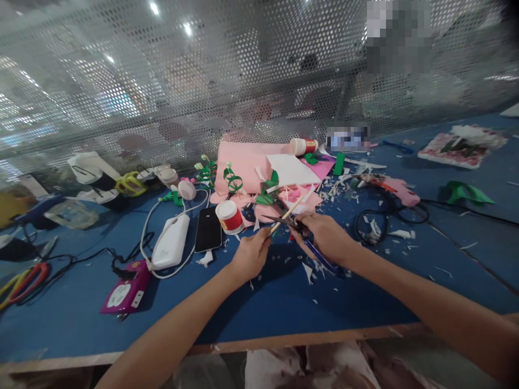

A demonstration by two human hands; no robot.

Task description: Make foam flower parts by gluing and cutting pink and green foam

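Near the middle of the blue table, my left hand (252, 253) pinches a thin pale stick (287, 215) that slants up to the right. My right hand (324, 233) is closed around scissors (320, 255) with dark blue handles. The scissor blades point left and cross the stick just beyond my left fingertips; whether they touch it I cannot tell. Behind the hands are pink paper (251, 162), a white sheet (290, 168) and green paper pieces (268, 192). A red and white cup (230, 217) stands left of the stick.
A black phone (208, 229), a white power bank (171, 242) and a purple power strip (126, 289) lie to the left with cables. On the right are a pink glue gun (399, 190), its cable, green paper (466, 193) and scattered scraps. Perforated metal screen (182, 81) stands behind.
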